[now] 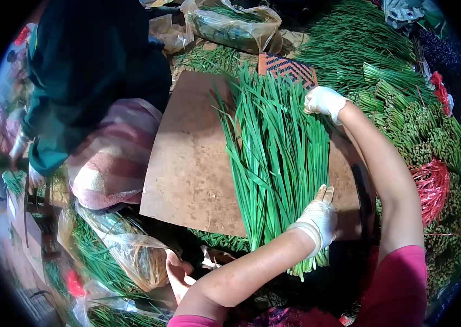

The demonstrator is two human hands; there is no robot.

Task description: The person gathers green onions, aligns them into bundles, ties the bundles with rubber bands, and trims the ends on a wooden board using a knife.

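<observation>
Leaves [279, 158] lie across a board [195, 185]. The left hand [320, 218] rests against their lower side, grip apart; the right hand [324, 102] curls at their upper edge, whether clamped on them cannot be told.

Squinted all over my feed and honestly can't read any text, label, brand, number or sign in it.
</observation>
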